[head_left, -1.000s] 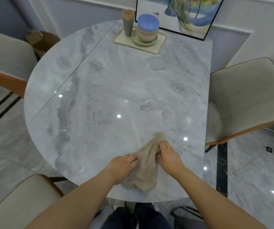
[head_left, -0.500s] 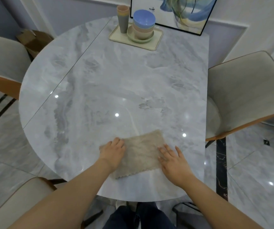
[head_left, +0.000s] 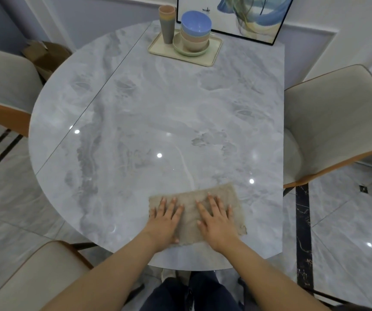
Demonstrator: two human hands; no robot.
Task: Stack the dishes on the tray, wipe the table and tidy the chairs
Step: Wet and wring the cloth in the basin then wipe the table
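Note:
A beige cloth (head_left: 191,199) lies spread flat near the front edge of the grey marble table (head_left: 158,108). My left hand (head_left: 166,218) presses flat on the cloth's left part, fingers apart. My right hand (head_left: 216,218) presses flat on its right part, fingers spread. At the far end a cream tray (head_left: 213,56) holds stacked cups (head_left: 167,24) and a stack of bowls (head_left: 195,30) with a blue one on top, set on a green plate (head_left: 180,48).
Cream chairs with orange trim stand at the right (head_left: 337,122), the left (head_left: 3,86) and the near left (head_left: 34,277). A framed picture (head_left: 234,16) leans on the wall behind the tray. A cardboard box (head_left: 45,57) sits on the floor at the far left.
The cloth went from bunched between both hands to spread flat. Both hands have moved onto it and now lie palm down.

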